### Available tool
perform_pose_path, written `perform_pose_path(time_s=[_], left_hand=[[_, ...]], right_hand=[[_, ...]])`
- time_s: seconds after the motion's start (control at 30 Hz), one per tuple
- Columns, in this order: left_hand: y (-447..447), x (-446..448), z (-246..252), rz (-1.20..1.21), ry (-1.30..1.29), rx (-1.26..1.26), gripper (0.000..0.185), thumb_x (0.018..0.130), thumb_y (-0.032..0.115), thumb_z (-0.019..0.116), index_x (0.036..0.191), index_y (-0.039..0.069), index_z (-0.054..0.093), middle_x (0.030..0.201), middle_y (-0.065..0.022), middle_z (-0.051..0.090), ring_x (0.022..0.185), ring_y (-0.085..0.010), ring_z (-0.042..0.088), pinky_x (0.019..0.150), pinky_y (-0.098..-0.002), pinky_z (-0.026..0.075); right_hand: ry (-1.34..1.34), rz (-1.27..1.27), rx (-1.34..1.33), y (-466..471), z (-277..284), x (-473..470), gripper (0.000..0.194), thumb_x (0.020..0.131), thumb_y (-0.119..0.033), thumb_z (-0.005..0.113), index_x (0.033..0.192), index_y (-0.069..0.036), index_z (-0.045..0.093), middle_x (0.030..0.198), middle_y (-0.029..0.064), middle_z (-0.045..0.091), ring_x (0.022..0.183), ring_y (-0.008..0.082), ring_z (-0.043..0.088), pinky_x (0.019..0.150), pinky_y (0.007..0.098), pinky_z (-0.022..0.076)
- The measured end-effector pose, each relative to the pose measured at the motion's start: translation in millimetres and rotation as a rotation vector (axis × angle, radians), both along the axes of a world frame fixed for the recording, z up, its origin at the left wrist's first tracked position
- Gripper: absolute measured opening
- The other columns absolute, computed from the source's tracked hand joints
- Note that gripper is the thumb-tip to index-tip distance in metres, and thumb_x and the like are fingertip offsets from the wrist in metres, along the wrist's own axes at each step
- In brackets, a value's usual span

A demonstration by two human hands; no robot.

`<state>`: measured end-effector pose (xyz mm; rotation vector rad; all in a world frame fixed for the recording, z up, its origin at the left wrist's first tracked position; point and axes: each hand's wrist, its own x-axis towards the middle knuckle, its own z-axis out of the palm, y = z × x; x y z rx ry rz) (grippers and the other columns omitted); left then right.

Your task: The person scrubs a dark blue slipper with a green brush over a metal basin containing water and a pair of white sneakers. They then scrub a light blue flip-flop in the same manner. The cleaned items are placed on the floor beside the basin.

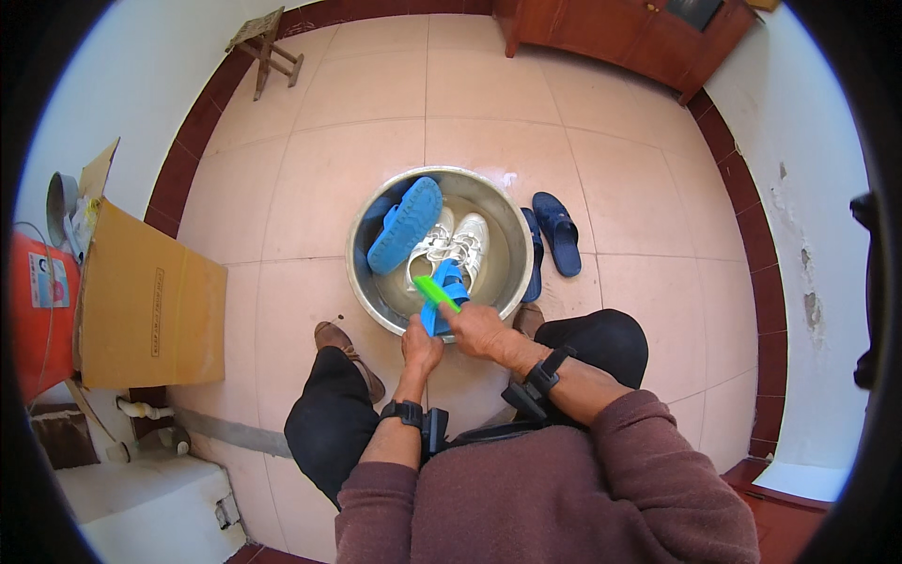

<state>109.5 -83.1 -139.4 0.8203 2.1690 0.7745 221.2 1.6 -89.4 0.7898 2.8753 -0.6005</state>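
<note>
My left hand [421, 348] grips the near end of a light-blue slipper [438, 321] at the near rim of a round metal basin [522, 271]. My right hand [473, 330] is closed around a bright green brush [435, 292], which lies across that slipper; its bristles cannot be made out. In the basin, a second blue slipper [406, 227] leans against the left wall with its sole showing. A pair of white lace-up shoes [471, 243] rests beside it in cloudy water.
Dark blue slippers [557, 233] lie on the tiled floor right of the basin. A cardboard box [151, 303] and a red container [41, 317] stand at the left. A folding stool [265, 53] and a wooden cabinet [599, 35] are farther off.
</note>
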Motion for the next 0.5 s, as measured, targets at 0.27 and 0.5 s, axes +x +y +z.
perform_pose_path(time_s=[0.27,0.5], left_hand=[[-2.0,0.1,0.7,-0.046,0.008,-0.004,0.03,0.067,0.008,0.058,0.093,0.0,0.047,0.088,-0.0248,0.059,0.087,-0.0432,0.056,0.078,-0.0466,0.044],[-0.8,-0.5,-6.0,-0.096,0.062,0.018,0.029,0.067,0.007,0.058,0.092,0.0,0.047,0.088,-0.0249,0.059,0.088,-0.0426,0.056,0.078,-0.047,0.043]], right_hand=[[-0.047,-0.026,0.074,12.5,2.9,-0.3,0.038,0.079,-0.013,0.051,0.116,-0.004,0.05,0.075,0.0173,0.059,0.07,0.0331,0.062,0.056,0.0428,0.0492],[-0.056,-0.164,0.066,21.5,-11.3,2.5,0.044,0.077,-0.011,0.05,0.121,-0.007,0.044,0.076,0.0192,0.058,0.073,0.0359,0.06,0.059,0.0469,0.0475]])
